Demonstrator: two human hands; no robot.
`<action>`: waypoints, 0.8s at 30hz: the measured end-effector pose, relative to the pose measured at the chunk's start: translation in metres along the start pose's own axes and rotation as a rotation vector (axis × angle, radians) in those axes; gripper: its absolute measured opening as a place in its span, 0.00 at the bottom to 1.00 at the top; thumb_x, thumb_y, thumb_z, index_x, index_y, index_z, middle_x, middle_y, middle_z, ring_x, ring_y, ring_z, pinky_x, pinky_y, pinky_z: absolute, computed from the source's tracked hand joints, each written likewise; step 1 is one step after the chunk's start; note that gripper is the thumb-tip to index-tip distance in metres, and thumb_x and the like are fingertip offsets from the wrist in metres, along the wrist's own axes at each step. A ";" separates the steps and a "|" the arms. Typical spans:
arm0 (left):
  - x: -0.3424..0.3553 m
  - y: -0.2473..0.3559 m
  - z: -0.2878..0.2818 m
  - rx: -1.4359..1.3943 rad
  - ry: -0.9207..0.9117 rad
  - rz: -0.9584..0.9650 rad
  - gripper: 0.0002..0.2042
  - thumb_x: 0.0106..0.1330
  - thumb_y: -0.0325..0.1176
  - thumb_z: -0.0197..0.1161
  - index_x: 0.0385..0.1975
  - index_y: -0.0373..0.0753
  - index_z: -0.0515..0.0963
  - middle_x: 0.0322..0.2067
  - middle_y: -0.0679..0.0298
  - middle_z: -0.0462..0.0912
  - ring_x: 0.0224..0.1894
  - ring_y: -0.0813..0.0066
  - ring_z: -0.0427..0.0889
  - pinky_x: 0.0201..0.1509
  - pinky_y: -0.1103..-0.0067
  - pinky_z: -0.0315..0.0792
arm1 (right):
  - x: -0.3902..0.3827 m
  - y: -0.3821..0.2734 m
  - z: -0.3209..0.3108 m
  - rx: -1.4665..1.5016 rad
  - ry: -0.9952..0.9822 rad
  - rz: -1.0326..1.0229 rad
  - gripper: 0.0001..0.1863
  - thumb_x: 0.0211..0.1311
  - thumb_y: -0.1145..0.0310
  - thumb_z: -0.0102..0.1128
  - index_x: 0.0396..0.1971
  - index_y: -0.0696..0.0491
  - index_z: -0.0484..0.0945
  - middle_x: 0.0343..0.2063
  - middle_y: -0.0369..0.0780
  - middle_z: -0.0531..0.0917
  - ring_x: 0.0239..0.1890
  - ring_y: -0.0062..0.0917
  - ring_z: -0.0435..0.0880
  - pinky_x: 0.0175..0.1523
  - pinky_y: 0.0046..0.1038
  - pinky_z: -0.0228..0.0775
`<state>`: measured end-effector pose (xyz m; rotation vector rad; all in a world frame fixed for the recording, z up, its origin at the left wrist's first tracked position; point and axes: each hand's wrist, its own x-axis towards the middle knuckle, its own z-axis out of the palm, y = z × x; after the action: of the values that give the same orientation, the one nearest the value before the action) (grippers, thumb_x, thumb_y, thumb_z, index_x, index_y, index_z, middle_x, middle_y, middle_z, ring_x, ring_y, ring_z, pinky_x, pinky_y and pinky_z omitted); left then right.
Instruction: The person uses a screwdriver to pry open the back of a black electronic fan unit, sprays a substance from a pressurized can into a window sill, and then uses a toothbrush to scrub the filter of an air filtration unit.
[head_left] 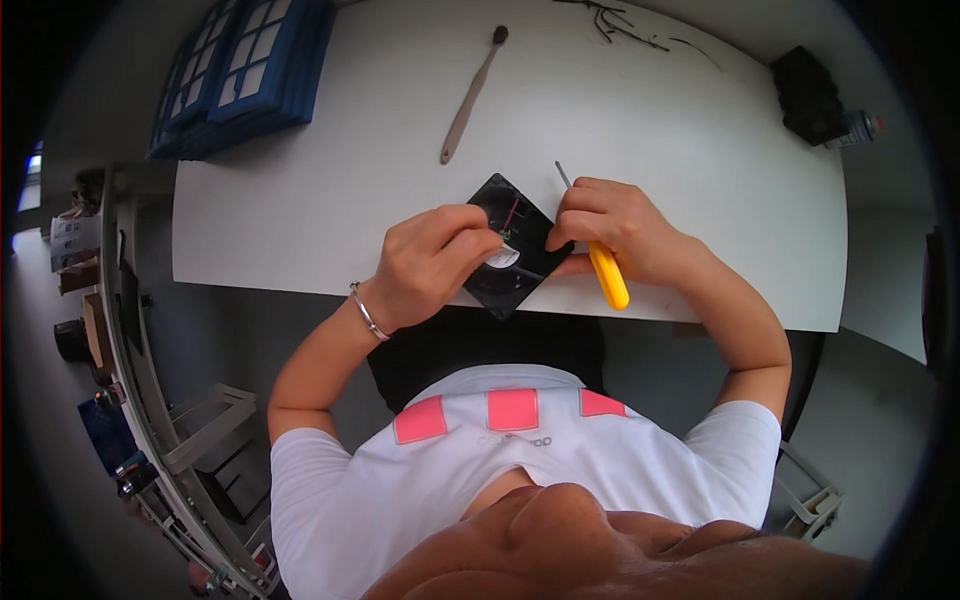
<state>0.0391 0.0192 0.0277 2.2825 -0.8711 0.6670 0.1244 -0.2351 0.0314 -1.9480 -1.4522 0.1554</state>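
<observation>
My left hand [432,258], with a silver bangle at the wrist, has its fingers closed over the middle of a square black plastic housing [501,292]. Its fingertips press at a white round label [502,256]; whatever they pinch is unclear. Beside them a small green board [506,236] and a red wire show inside the housing. My right hand [615,225] holds a screwdriver with a yellow handle [610,280], its metal shaft pointing away from me, and also grips the housing's right edge. The housing is tilted diamond-wise at the table's near edge.
A grey-handled brush [465,115] lies beyond the housing on the white table [260,220]. Blue stacked trays [245,75] stand back left, dark cable pieces [610,25] lie at the back, and black objects [805,95] with a can sit back right. A shelving rack [180,440] stands left.
</observation>
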 end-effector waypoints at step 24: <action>-0.033 0.019 0.005 -0.059 -0.035 -0.161 0.30 0.44 0.37 0.76 0.51 0.38 0.78 0.54 0.55 0.75 0.62 0.53 0.73 0.62 0.65 0.74 | -0.005 -0.016 -0.031 0.287 0.380 0.261 0.38 0.68 0.32 0.38 0.31 0.54 0.82 0.25 0.37 0.82 0.22 0.20 0.76 0.28 0.22 0.66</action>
<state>0.0054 0.0180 0.0103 2.2884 -0.7046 0.5253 0.1247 -0.2512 0.0634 -1.8028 -0.8779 0.0968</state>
